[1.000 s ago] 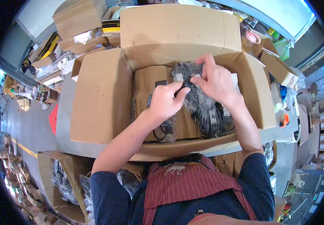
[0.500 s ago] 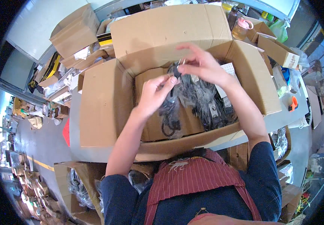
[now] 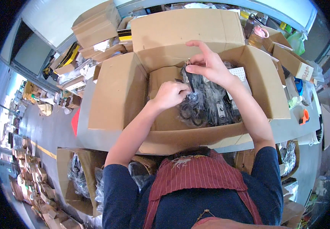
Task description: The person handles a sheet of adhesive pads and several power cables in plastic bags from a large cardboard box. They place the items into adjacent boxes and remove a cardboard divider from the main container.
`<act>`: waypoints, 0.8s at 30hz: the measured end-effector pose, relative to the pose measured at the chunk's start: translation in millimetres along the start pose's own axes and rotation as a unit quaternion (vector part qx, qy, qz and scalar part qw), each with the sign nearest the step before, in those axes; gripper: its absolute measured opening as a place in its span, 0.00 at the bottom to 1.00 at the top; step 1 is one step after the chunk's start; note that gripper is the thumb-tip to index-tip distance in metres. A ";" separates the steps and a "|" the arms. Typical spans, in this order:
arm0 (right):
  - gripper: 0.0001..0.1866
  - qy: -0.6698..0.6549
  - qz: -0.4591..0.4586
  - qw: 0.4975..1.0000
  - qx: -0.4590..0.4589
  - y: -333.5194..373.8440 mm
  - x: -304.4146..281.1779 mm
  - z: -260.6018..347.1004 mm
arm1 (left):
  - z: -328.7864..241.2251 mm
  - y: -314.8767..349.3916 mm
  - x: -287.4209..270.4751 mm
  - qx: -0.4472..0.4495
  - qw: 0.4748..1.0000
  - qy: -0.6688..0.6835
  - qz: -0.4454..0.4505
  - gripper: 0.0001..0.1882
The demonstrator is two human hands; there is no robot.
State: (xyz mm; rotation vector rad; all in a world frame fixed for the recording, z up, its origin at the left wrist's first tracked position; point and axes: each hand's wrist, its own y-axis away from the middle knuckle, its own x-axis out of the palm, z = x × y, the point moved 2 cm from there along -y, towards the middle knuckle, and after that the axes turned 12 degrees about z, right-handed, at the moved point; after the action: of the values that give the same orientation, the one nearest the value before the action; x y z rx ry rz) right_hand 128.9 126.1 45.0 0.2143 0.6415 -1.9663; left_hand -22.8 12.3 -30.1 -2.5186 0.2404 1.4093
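Observation:
My right hand pinches the plug of a black power cord between thumb and fingers, its metal prongs pointing up and its index finger raised. Below the plug, the black cord runs down toward my left hand, which is closed on the clear plastic bag around the cord. The lower part of that bag hangs inside a large open cardboard box. Several black items in clear plastic lie to its right in the box. A white perforated piece stands against the right wall.
The box rests on a grey table. Behind it are smaller cartons and a pink-lidded bottle. An orange-handled object lies at the table's right. Below the table's left side, another carton holds plastic-wrapped things.
My hands have moved apart: the left has slid down from the plug to the bag, while the right keeps hold near the prongs. The view has shifted slightly.

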 end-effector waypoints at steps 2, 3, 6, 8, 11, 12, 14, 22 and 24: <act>0.34 0.023 0.011 1.000 0.005 0.5 0.4 5.2 | -11.2 5.7 -11.5 -0.001 0.999 0.006 -0.042 0.05; 0.34 0.020 0.018 1.000 -0.001 0.8 1.3 6.4 | -17.2 10.2 -20.0 0.001 0.997 0.012 -0.079 0.05; 0.31 -0.167 0.002 0.985 -0.045 -2.2 -4.7 2.3 | -38.3 38.5 -53.6 -0.052 0.957 0.208 -0.197 0.05; 0.30 -0.108 -0.074 0.990 -0.053 -2.2 -9.7 13.9 | -57.3 71.5 -90.2 -0.081 0.920 0.271 -0.271 0.06; 0.27 -0.084 -0.161 0.983 -0.014 7.2 -37.8 -2.9 | -72.7 124.2 -159.7 -0.075 0.901 0.209 -0.372 0.09; 0.28 -0.075 -0.187 0.979 0.023 8.4 -40.9 -0.1 | -69.7 144.6 -179.9 -0.053 0.880 0.217 -0.419 0.09; 0.27 -0.070 -0.172 0.983 0.017 10.5 -50.9 -5.8 | -65.7 194.0 -222.4 -0.053 0.831 0.224 -0.506 0.08; 0.28 0.048 -0.080 0.995 0.017 3.9 -34.6 -8.0 | -83.3 451.8 -309.6 -0.196 0.643 -0.061 -0.738 0.09; 0.27 0.065 -0.107 0.991 0.036 17.1 -41.3 -1.0 | -65.7 499.3 -306.4 -0.231 0.585 -0.042 -0.776 0.07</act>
State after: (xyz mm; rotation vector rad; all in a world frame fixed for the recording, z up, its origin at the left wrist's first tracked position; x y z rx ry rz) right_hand 163.1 152.9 55.4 0.3316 0.7021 -2.1981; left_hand -258.8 -477.0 198.8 -1.5696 -2.0091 0.6616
